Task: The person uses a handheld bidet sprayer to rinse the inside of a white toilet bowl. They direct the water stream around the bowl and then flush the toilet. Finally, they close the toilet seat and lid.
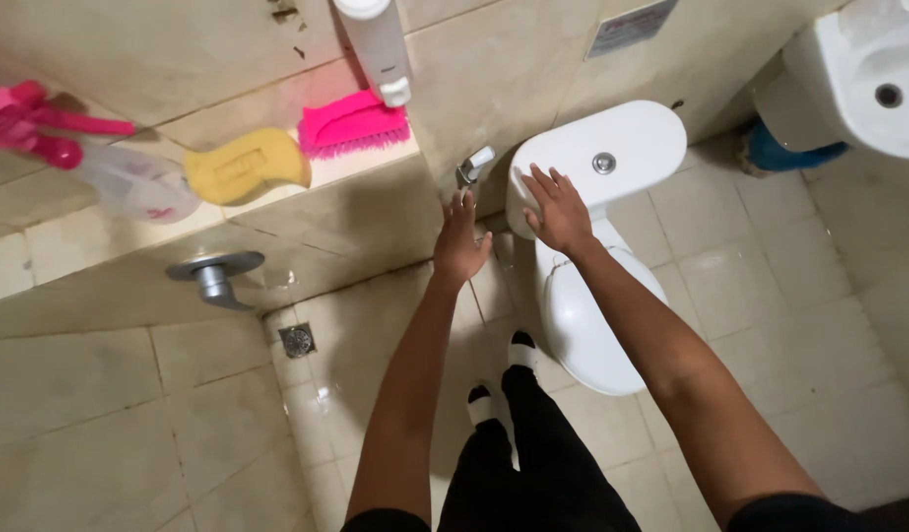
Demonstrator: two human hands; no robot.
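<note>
My left hand [461, 239] reaches toward a small metal valve with a white handle [471, 166] on the tiled wall, fingers extended just below it, holding nothing. My right hand [558, 210] rests flat with spread fingers on the left end of the white toilet tank [622, 138]. The closed white toilet lid [587, 325] lies below the tank. My legs in black trousers and black-and-white socks [504, 379] stand on the floor beside the toilet.
A tiled ledge [366, 167] carries a pink scrub brush [353, 124], a yellow sponge [246, 165], a clear plastic bag [139, 182] and a pink tool [26, 123]. A white bottle [378, 44], a wall tap [216, 276], a floor drain [297, 340] and a white sink [863, 79] are around.
</note>
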